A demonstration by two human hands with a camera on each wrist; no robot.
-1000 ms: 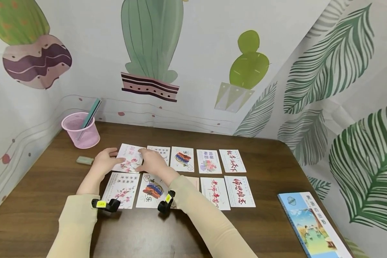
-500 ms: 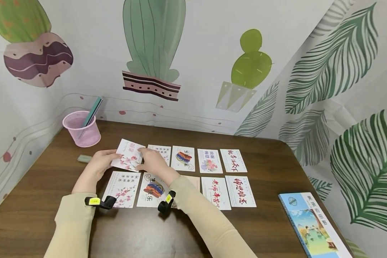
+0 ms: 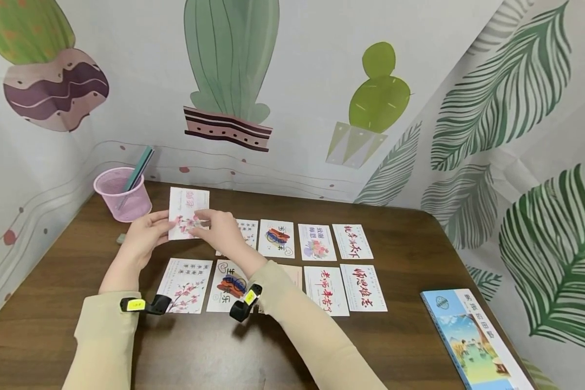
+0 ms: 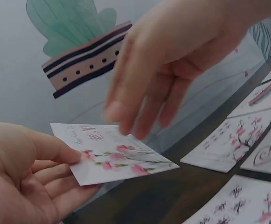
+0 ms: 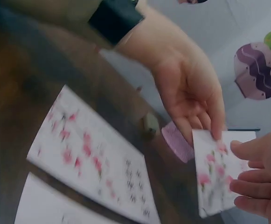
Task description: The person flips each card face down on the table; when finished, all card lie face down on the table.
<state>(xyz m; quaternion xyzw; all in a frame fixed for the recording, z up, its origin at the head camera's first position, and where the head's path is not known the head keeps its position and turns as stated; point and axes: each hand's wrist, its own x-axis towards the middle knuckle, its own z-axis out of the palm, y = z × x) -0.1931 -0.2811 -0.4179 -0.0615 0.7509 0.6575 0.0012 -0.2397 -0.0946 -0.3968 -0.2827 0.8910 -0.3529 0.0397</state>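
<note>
- The left hand [image 3: 143,238] holds a flower card [image 3: 187,212] up above the table [image 3: 419,336]; its grip pinches the card's left edge.
- The right hand [image 3: 219,233] touches the card's right side with loose, nearly straight fingers [image 4: 126,105], so its grip is wide.
- Other cards [image 3: 317,242] lie flat in two rows below.
- A pink cup [image 3: 122,196] stands near, at the back left.
- A book [image 3: 473,338] lies far right.

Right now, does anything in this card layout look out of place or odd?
Yes. The far row has a gap at its left end: the blossom card is lifted off the table, held by the left hand, with the right hand at its edge. The other cards lie flat in neat rows; nothing looks damaged.
</note>
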